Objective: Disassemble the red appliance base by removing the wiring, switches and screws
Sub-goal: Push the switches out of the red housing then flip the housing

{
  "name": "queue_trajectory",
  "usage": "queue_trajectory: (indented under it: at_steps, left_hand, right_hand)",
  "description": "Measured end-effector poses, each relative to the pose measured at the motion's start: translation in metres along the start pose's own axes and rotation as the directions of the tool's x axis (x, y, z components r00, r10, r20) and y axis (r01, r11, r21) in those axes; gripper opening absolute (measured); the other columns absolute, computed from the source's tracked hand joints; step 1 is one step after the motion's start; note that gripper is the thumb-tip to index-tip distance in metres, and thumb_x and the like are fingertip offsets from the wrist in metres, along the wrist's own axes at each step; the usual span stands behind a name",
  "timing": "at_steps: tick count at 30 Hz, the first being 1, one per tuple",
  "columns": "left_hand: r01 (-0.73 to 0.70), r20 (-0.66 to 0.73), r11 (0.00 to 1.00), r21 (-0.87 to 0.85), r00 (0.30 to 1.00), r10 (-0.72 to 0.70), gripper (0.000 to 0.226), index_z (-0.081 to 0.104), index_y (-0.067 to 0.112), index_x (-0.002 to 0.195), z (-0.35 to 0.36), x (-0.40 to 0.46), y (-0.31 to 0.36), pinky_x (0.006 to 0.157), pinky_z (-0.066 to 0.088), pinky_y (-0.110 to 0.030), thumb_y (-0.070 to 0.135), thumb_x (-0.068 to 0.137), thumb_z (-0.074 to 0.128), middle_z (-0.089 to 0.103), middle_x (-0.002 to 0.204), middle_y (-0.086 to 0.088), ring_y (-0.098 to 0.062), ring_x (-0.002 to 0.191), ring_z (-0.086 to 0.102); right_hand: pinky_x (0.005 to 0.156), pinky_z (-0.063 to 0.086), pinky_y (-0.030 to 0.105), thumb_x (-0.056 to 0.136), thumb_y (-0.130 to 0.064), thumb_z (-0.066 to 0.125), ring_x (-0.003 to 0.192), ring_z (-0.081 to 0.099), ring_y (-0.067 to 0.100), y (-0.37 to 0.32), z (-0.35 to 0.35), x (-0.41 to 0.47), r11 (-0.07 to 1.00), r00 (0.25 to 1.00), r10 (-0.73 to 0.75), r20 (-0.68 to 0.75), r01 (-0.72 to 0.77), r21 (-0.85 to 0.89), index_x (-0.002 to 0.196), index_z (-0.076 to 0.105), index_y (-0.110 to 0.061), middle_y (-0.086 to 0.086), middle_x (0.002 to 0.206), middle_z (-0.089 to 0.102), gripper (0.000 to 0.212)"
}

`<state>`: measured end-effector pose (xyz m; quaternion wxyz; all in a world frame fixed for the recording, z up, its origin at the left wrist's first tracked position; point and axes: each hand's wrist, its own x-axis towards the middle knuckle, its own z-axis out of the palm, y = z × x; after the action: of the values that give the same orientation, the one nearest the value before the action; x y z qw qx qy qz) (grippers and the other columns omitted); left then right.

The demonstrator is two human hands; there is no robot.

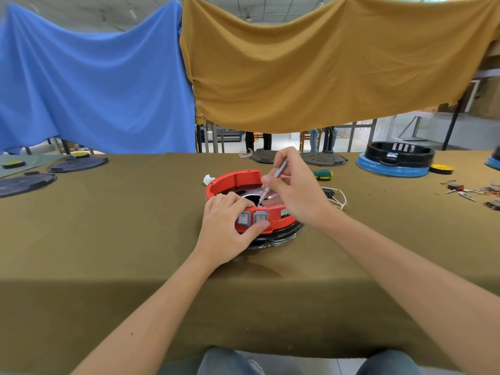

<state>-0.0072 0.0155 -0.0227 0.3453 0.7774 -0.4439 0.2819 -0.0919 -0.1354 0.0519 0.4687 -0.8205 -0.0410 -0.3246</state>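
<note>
Mid-bench, the left hand [226,234] grips the red appliance base [243,182] by its rigid near wall beside two grey switches [253,218], while the right hand [293,185] pinches a slim screwdriver [273,182] inside; the plastic shell looks light and apt to slide.

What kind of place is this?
Probably a workshop for taking appliances apart: a cloth-covered table with a red appliance base being worked on, spare black covers, a screwdriver and loose parts.

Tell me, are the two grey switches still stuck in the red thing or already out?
Still in. Both grey switches sit set into the front wall of the red base, right by the left hand gripping it.
</note>
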Motion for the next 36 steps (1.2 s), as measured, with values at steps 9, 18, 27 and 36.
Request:
queue_trajectory:
  at_steps: [9,18,27,36]
  left_hand:
    - [0.001,-0.001,1.000,-0.001,1.000,-0.001,0.052,0.064,0.022,0.104,0.002,0.000,-0.001,0.101,0.029,-0.029,0.067,0.082,0.050,0.054,0.095,0.011,-0.011,0.097,0.047]
    - [-0.021,0.007,1.000,-0.015,1.000,0.022,0.052,0.065,0.024,0.112,0.002,0.001,-0.003,0.104,0.029,-0.031,0.065,0.083,0.053,0.060,0.106,0.010,-0.011,0.099,0.050]
    - [-0.021,0.021,1.000,-0.020,1.000,0.022,0.053,0.064,0.026,0.116,0.001,0.000,-0.003,0.107,0.027,-0.030,0.066,0.083,0.053,0.058,0.116,0.013,-0.009,0.104,0.050]
    - [-0.010,-0.025,1.000,-0.018,1.000,0.010,0.048,0.061,0.028,0.108,0.002,0.000,-0.001,0.100,0.030,-0.032,0.067,0.082,0.052,0.052,0.090,0.013,-0.011,0.091,0.047]
  right_hand:
    - [0.060,0.049,0.016,0.099,-0.009,0.056,0.068,0.058,0.007,-0.011,0.013,-0.002,0.906,0.945,-0.138,0.295,0.241,-0.349,0.098,0.038,-0.020,-0.004,0.071,0.057,0.022]
    - [0.058,0.044,0.040,0.099,-0.003,0.048,0.060,0.047,0.018,-0.032,0.020,0.028,0.804,0.863,0.096,0.496,0.227,-0.549,0.098,0.037,-0.019,0.008,0.076,0.059,0.020]
    - [0.054,0.043,0.034,0.099,-0.006,0.051,0.060,0.050,0.017,-0.036,0.022,0.038,0.793,0.833,0.159,0.530,0.213,-0.571,0.101,0.038,-0.017,0.007,0.077,0.057,0.017]
    - [0.056,0.049,0.030,0.099,-0.006,0.050,0.069,0.061,0.022,-0.022,0.016,0.006,0.810,0.892,-0.044,0.449,0.295,-0.506,0.097,0.036,-0.022,0.000,0.077,0.060,0.021]
